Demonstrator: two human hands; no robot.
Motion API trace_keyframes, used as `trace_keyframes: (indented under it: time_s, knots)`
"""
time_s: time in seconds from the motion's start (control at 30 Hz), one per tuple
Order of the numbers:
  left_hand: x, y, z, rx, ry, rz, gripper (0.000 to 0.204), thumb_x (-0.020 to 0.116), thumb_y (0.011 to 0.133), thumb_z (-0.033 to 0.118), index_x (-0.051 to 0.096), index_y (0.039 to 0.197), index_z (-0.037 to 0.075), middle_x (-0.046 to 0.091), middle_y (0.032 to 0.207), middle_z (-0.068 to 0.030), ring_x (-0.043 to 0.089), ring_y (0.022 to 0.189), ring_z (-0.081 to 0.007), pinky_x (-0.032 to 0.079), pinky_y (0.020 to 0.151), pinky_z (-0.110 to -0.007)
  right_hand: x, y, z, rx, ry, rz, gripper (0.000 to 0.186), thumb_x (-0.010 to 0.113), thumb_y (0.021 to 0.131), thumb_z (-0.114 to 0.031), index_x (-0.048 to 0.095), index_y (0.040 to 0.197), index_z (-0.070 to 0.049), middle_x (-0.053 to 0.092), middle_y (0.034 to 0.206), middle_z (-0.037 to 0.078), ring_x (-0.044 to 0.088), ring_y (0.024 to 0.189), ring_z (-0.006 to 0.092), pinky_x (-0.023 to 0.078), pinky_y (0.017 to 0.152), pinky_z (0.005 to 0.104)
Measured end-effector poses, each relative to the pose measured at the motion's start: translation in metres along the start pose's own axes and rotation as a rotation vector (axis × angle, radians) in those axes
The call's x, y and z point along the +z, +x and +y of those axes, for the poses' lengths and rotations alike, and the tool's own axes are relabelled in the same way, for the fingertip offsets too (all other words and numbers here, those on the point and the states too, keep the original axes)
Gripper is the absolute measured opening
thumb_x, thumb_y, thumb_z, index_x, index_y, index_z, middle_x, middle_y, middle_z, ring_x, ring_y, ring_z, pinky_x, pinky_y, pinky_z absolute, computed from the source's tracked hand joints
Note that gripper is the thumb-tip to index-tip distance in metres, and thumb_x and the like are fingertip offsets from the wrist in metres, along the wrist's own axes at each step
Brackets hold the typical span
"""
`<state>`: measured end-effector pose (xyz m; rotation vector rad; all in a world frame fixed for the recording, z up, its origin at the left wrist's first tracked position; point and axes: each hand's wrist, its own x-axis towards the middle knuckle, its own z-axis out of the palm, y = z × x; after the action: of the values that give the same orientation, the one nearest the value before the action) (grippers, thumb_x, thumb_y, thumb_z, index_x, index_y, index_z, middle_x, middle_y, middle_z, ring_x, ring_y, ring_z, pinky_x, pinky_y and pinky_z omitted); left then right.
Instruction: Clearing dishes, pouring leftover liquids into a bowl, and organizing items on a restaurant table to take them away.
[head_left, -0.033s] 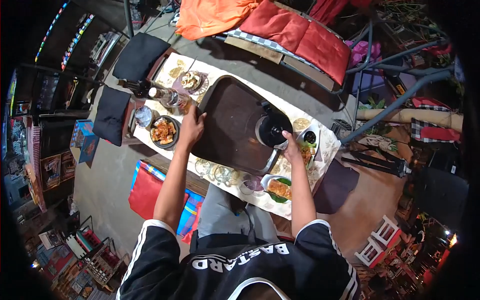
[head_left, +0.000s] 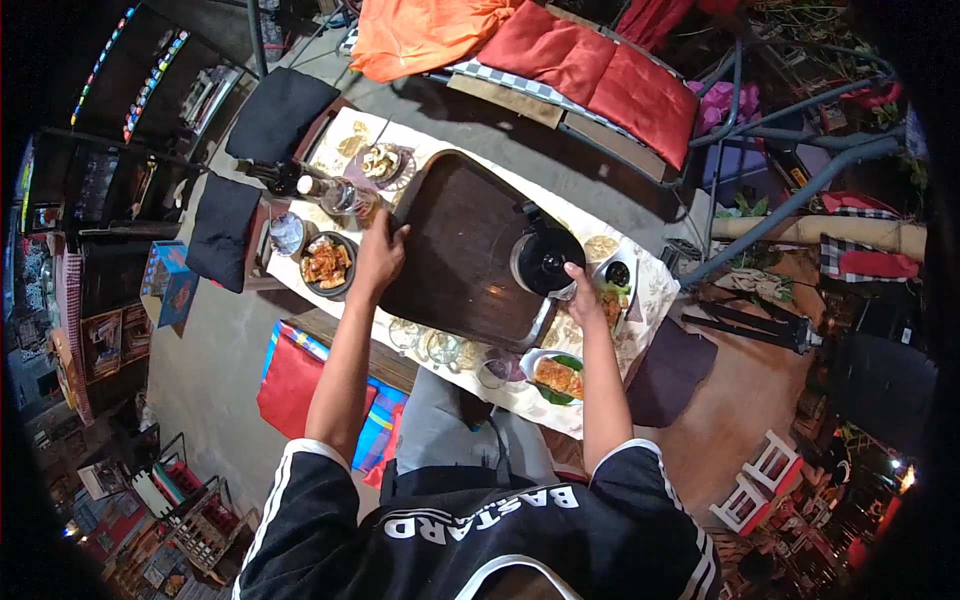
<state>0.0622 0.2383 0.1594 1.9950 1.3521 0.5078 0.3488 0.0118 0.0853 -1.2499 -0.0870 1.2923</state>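
A dark brown rectangular tray (head_left: 455, 240) with rounded corners spans the middle of the long table. My left hand (head_left: 378, 258) is closed on its left edge, thumb over the rim and other fingers mostly hidden. At the right edge, my right hand (head_left: 583, 300) is closed on the rim, its thumb against a glass pot with a black lid (head_left: 553, 258); its other fingers are hidden. The pot stands on the tray's right end. Just beyond my left hand is a clear glass bottle (head_left: 345, 198). A dark bowl of reddish food (head_left: 327, 264) sits left of my left hand.
Glass cups (head_left: 445, 348) line the near table edge, beside a white dish of fried food (head_left: 557, 377). Another white dish (head_left: 613, 290) lies right of the pot. A snack plate (head_left: 382, 165) is at the far left. A red-cushioned bench (head_left: 590, 75) stands beyond the table (head_left: 645, 335).
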Motion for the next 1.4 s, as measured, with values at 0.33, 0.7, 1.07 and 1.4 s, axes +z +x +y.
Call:
trace_keyframes:
  time_s: [0.33, 0.7, 1.07, 1.4]
  knots:
    - [-0.073, 0.003, 0.056, -0.068, 0.045, 0.241, 0.033, 0.06, 0.093, 0.019, 0.049, 0.116, -0.002, 0.062, 0.099, -0.0333, 0.06, 0.096, -0.049, 0.047, 0.078, -0.047, -0.025, -0.034, -0.018, -0.065, 0.079, -0.031, 0.053, 0.067, 0.083, -0.033, 0.054, 0.128, -0.008, 0.063, 0.12, 0.005, 0.061, 0.109, 0.0184, 0.048, 0.095, 0.0339]
    - [-0.101, 0.019, 0.078, -0.109, -0.161, 0.713, 0.026, 0.061, 0.092, 0.015, 0.052, 0.107, -0.005, 0.062, 0.092, -0.0199, 0.06, 0.085, -0.0283, 0.046, 0.081, -0.035, -0.038, -0.042, -0.029, -0.062, 0.118, 0.039, 0.045, 0.068, 0.082, -0.031, 0.059, 0.121, -0.01, 0.065, 0.115, 0.003, 0.063, 0.104, 0.0173, 0.049, 0.092, 0.0326]
    - [-0.073, 0.001, 0.047, -0.171, -0.469, 0.853, 0.026, 0.063, 0.093, 0.013, 0.051, 0.108, -0.005, 0.06, 0.1, -0.0112, 0.056, 0.087, -0.0172, 0.044, 0.082, -0.028, -0.076, 0.03, 0.052, 0.0, 0.042, 0.081, 0.048, 0.066, 0.086, -0.033, 0.056, 0.124, -0.006, 0.061, 0.115, 0.005, 0.058, 0.106, 0.0171, 0.048, 0.09, 0.0343]
    - [-0.068, -0.076, 0.067, -0.181, -0.667, 0.894, 0.027, 0.059, 0.096, 0.011, 0.048, 0.116, -0.004, 0.06, 0.103, -0.0096, 0.057, 0.09, -0.0144, 0.047, 0.08, -0.027, -0.076, 0.045, 0.075, 0.024, -0.263, 0.225, 0.079, 0.069, 0.082, -0.047, 0.043, 0.14, 0.0, 0.047, 0.141, 0.013, 0.039, 0.13, 0.0226, 0.028, 0.109, 0.0353]
